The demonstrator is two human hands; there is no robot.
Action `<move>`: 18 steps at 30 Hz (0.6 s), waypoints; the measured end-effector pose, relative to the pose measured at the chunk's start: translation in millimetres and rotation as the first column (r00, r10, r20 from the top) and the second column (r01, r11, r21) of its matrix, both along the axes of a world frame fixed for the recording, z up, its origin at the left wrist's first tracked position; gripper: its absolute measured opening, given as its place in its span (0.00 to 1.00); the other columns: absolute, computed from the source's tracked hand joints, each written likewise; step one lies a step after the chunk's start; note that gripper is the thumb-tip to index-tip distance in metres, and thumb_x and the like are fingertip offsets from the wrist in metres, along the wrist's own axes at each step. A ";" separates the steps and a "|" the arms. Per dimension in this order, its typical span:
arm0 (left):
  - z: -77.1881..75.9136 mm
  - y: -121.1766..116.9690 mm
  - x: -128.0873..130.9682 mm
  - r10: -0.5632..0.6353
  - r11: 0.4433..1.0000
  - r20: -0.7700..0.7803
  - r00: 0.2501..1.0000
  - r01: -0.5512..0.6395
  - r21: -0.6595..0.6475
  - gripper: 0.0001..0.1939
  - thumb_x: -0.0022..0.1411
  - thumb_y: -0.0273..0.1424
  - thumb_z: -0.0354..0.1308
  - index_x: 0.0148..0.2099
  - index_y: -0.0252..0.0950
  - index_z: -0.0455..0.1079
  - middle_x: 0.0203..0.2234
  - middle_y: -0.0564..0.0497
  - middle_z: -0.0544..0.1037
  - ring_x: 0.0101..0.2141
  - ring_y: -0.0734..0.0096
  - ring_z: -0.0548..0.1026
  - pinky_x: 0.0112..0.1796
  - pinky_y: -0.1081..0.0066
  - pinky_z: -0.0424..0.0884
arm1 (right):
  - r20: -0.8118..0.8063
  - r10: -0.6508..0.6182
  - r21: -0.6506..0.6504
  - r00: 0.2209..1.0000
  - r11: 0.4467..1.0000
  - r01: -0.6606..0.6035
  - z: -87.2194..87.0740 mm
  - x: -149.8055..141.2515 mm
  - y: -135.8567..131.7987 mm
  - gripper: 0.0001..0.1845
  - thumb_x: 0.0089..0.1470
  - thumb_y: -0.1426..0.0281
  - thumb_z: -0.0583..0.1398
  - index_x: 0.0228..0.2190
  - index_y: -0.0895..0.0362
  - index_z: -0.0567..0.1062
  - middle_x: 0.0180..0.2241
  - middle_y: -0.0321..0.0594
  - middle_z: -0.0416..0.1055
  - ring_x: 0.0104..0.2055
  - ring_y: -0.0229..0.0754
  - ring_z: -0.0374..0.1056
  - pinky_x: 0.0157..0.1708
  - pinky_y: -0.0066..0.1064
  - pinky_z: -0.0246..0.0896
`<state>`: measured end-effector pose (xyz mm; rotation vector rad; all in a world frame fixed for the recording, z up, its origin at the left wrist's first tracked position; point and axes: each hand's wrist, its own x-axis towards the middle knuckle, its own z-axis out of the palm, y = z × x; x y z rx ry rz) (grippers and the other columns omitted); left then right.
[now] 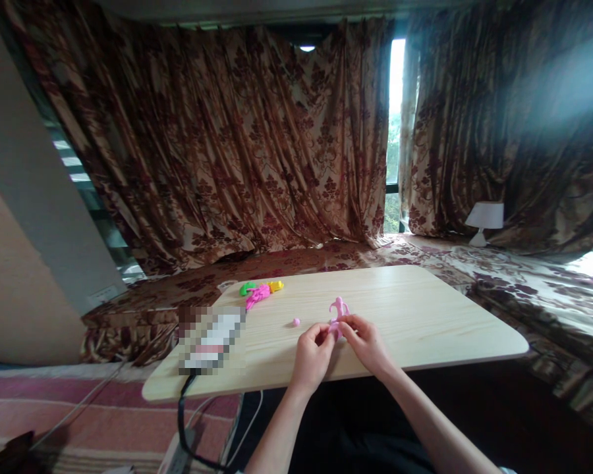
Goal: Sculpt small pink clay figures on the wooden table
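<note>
My left hand [312, 351] and right hand [368, 341] both pinch the small pink figure [338, 315] over the tabletop [425, 316]; it seems light and thin, so I would grip its body, not its limbs.

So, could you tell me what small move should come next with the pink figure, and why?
Probably reach the left hand to the loose pink ball: both hands, the right hand too, pinch the pink figure, and the ball lies apart on the table, just left of them.

Dim room, daylight through curtain gap [396, 131], edges warped.
</note>
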<state>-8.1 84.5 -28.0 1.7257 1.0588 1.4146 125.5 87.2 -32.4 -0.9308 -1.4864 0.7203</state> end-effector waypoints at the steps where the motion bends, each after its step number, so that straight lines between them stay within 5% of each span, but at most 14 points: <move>1: 0.4 -0.2 0.1 -0.002 1.000 -0.006 1.000 0.002 -0.001 0.11 0.55 0.37 0.54 0.30 0.33 0.71 0.23 0.51 0.75 0.27 0.70 0.71 0.29 0.74 0.65 | -0.004 0.010 0.011 1.000 1.000 -0.010 0.8 -0.4 -0.5 0.14 0.52 0.60 0.56 0.30 0.58 0.73 0.27 0.38 0.72 0.29 0.39 0.67 0.29 0.27 0.62; 18: -0.7 0.2 -0.2 -0.010 1.000 -0.018 1.000 0.010 -0.022 0.11 0.55 0.36 0.55 0.31 0.34 0.70 0.23 0.52 0.73 0.25 0.73 0.69 0.28 0.75 0.63 | -0.035 -0.025 -0.049 0.999 0.999 0.024 3.7 1.1 -2.6 0.16 0.56 0.60 0.51 0.29 0.58 0.72 0.25 0.37 0.70 0.29 0.38 0.66 0.28 0.26 0.59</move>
